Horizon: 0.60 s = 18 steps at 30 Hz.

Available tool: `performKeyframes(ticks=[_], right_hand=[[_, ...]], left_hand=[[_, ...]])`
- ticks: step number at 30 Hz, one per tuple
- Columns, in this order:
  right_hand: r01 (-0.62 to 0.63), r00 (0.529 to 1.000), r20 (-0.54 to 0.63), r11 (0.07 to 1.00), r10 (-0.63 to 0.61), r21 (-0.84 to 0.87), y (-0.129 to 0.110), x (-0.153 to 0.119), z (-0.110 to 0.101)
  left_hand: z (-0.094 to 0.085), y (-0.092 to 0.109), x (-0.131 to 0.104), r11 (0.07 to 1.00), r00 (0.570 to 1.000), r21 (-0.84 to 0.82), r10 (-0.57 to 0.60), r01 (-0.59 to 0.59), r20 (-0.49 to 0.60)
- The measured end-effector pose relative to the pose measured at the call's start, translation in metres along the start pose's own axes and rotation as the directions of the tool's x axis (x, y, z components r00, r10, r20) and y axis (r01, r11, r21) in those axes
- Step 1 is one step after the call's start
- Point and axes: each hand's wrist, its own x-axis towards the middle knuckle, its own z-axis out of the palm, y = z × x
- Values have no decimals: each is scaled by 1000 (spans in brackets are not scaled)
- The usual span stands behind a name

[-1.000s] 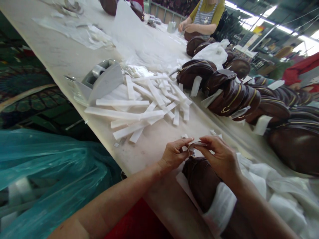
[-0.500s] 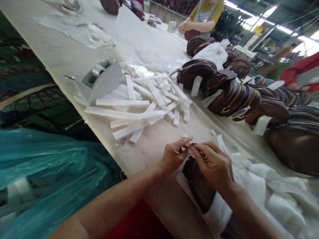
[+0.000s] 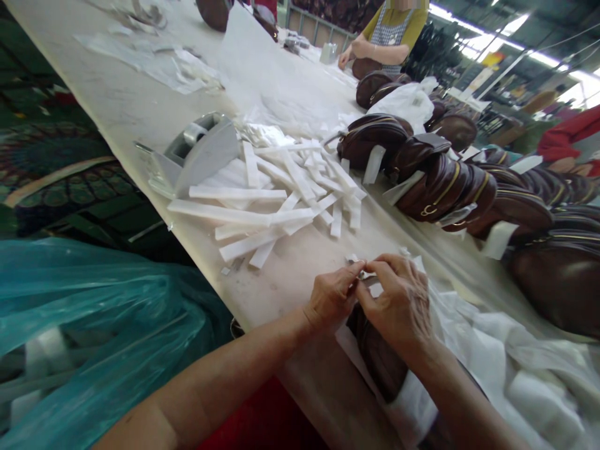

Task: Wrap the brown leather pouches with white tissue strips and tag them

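Note:
My left hand [image 3: 334, 292] is closed in a pinch, its fingertips meeting those of my right hand [image 3: 398, 297]. Between them is something small, partly metallic, at the upper end of a dark brown leather bag [image 3: 382, 365]; its details are hidden by my fingers. The right hand's thumb and forefinger are pinched at the same spot, over the bag. White wrapping [image 3: 412, 409] lies around the bag's lower end. Loose white strips [image 3: 244, 240] are piled on the table beyond my left hand, beside a grey tape dispenser [image 3: 210, 156].
Brown bags [image 3: 438, 194] stand in a row along the right side. White sheeting [image 3: 497, 350] lies right of my right hand. A teal plastic bag [image 3: 117, 325] hangs at the table's left edge. A person in a checked apron [image 3: 391, 37] works at the far end.
My right hand has turned, and its fingers have shifted to meet the left fingertips more closely. The view has shifted slightly. The far person's hands have moved a little.

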Motion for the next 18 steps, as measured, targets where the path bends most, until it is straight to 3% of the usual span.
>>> performKeyframes(ticks=[3, 7, 13, 16, 18], right_hand=[[-85, 996, 1, 976, 86, 199, 1, 2, 9], [-132, 985, -55, 912, 166, 389, 2, 3, 14], [-121, 966, -170, 923, 194, 364, 3, 7, 4], [-273, 930, -147, 901, 337, 336, 19, 9, 4], [-421, 896, -25, 864, 444, 275, 33, 7, 6]], left_hand=[[-2, 2, 2, 999, 999, -21, -36, 36, 1], [-5, 8, 8, 952, 965, -160, -261, 262, 32], [-6, 9, 16, 867, 906, -284, -424, 409, 9], [-5, 11, 16, 790, 876, -411, -480, 455, 48], [-5, 12, 18, 729, 856, -499, -515, 470, 53]])
